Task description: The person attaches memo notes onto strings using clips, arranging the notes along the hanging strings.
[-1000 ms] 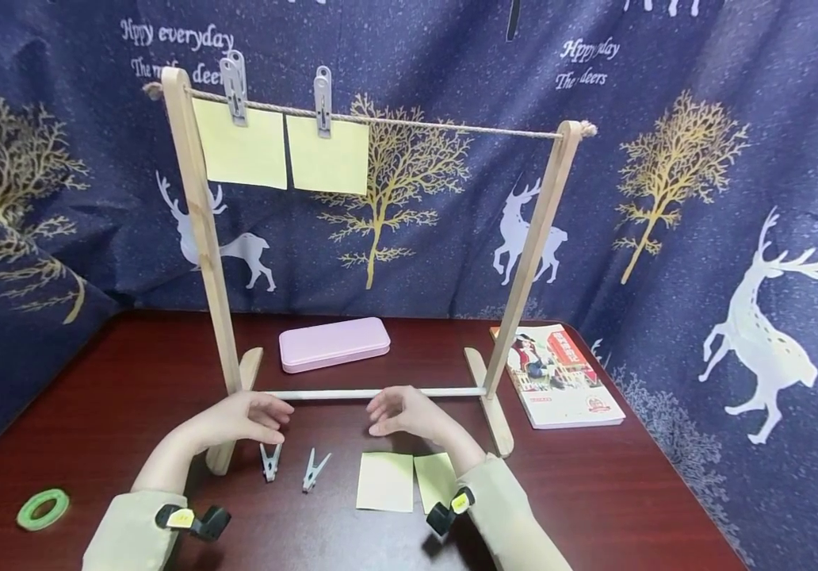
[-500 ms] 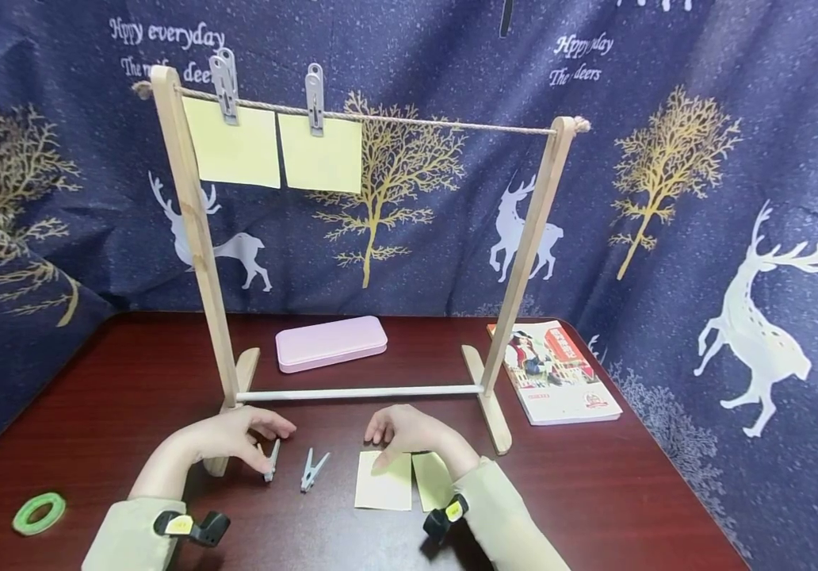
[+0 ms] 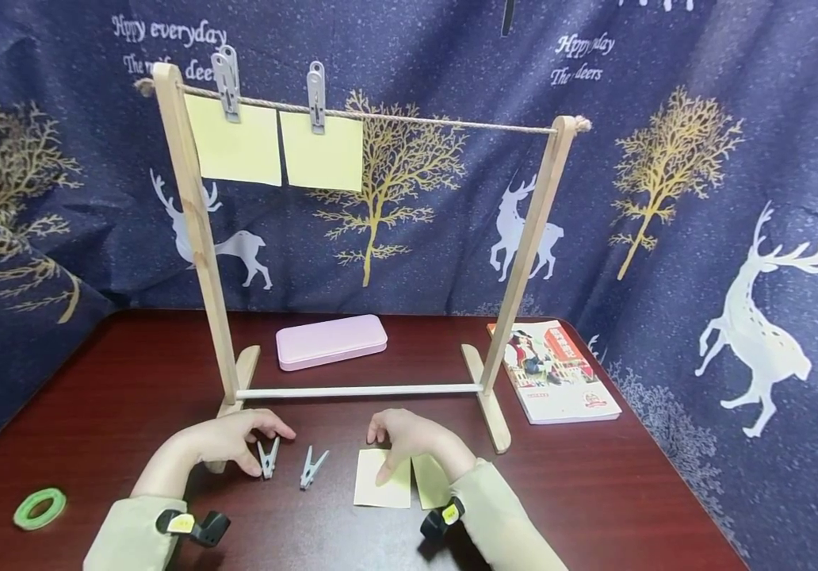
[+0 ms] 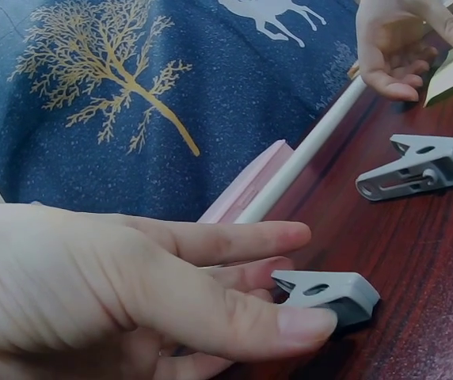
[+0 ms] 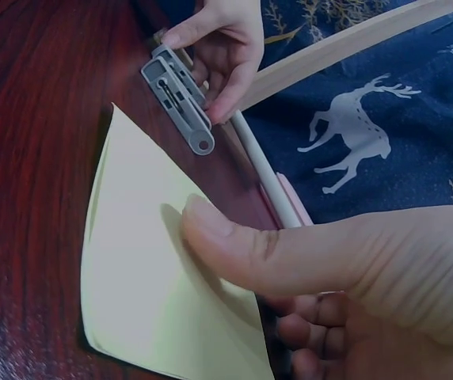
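Note:
My left hand point(image 3: 231, 438) is low over the table around a grey plastic clothespin point(image 3: 269, 458). In the left wrist view the thumb lies in front of this clothespin point(image 4: 329, 294), fingers behind and loosely extended; no firm pinch shows. A second clothespin point(image 3: 312, 468) lies just right of it. My right hand point(image 3: 416, 440) hovers at a pale yellow paper sheet point(image 3: 373, 490), thumb over it and fingers past its far edge; whether the thumb touches it cannot be told. Another yellow sheet point(image 3: 430, 481) lies partly under the right wrist.
A wooden frame point(image 3: 198, 238) with a rope point(image 3: 452, 121) stands behind the hands. Two yellow sheets point(image 3: 238, 143) hang from it by clothespins. A white rod point(image 3: 359, 391) joins its feet. A pink case point(image 3: 332, 341), a book point(image 3: 559, 373) and a green ring point(image 3: 40, 508) lie around.
Both hands have come down and nearer from beside the rod, the left to the clothespin, the right over the yellow sheet. The clothespins and sheets lie about where they were.

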A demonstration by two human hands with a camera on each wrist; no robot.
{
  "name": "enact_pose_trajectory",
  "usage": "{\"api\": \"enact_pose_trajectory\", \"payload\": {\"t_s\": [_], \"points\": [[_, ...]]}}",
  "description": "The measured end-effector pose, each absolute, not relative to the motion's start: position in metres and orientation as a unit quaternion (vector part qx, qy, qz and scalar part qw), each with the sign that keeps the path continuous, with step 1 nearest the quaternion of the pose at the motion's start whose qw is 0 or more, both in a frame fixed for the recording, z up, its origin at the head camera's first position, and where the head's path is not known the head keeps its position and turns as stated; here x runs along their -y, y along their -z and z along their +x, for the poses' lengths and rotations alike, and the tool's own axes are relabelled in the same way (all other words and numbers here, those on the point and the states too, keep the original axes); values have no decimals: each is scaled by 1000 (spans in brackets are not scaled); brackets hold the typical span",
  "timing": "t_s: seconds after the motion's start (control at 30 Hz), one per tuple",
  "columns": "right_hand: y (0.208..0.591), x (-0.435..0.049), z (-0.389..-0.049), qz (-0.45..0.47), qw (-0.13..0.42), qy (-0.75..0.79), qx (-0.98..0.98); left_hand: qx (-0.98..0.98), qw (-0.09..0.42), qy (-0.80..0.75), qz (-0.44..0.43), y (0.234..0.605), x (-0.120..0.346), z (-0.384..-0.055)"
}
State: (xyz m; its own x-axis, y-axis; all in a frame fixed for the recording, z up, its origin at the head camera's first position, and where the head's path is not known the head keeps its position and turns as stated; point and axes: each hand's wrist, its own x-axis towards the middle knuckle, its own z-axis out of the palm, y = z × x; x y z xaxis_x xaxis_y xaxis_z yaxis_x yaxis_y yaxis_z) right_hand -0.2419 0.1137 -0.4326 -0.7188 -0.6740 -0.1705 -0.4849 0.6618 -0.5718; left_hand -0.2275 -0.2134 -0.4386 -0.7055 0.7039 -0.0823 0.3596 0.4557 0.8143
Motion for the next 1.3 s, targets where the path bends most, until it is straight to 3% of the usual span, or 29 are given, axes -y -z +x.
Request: {"api": "enact_pose_trajectory", "payload": {"t_s": [0.4, 0.73, 1.3], "points": [[431, -110, -240, -339, 169, 202, -903, -844, 190, -386, 321, 440, 211, -228], [432, -111, -244, -329, 116, 235, -907, -841, 179, -387, 333, 442, 211, -230], [432, -113, -242, -300, 128, 206, -922, -846, 161, -376, 342, 440, 210, -231]]}}
